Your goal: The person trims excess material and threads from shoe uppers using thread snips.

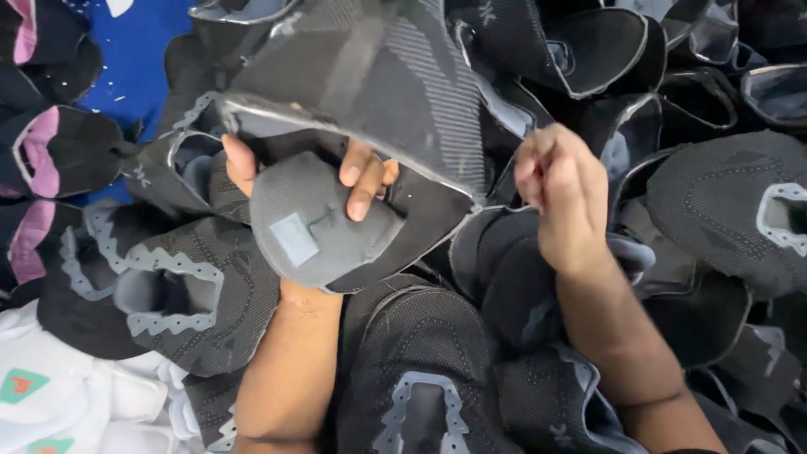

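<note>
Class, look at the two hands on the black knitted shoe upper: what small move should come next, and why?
Probably the right hand should pull the edge it pinches, since the left hand already steadies the grey-lined heel of the black shoe upper, raised above the pile of uppers.

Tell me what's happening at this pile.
A person holds up a dark knit shoe upper over a heap of similar black-and-grey uppers. The left hand grips its grey heel part from below. The right hand is closed, pinching at the upper's edge. White pieces lie lower left.
</note>
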